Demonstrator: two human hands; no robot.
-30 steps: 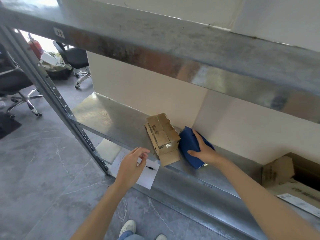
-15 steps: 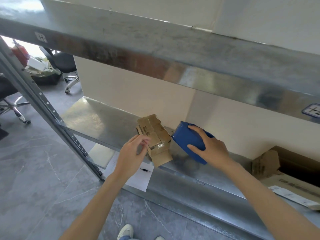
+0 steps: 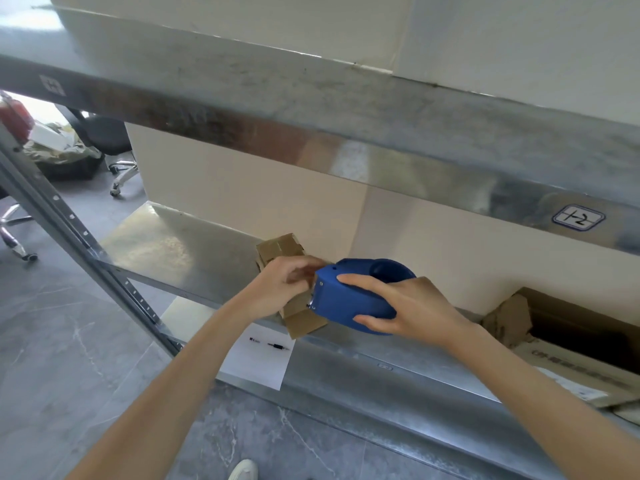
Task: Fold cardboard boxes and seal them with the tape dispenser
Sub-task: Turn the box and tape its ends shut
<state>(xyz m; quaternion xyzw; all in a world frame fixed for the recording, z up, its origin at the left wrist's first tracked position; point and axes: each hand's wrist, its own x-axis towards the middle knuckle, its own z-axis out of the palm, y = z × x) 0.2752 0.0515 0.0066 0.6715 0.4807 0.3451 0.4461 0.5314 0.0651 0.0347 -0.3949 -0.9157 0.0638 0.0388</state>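
While the right hand (image 3: 415, 310) wraps round the blue tape dispenser (image 3: 349, 299), fingers over its top and thumb beneath, the left hand (image 3: 277, 289) curls over the small cardboard box (image 3: 280, 245) and grips it from the near side. That box sits on the metal shelf (image 3: 180, 244) close to the cream wall, with one loose flap (image 3: 304, 325) reaching past the shelf's front lip. Held just above the shelf, the dispenser has its flat front end right against the box, beside the left fingers; whether any tape is drawn out cannot be told. A white sheet of paper (image 3: 259, 362) hangs below the flap. Farther right lies a bigger open carton (image 3: 571, 313). Above runs another shelf beam (image 3: 346, 109) with a label (image 3: 578, 218). An office chair (image 3: 110, 140) stands on the grey floor at the left.
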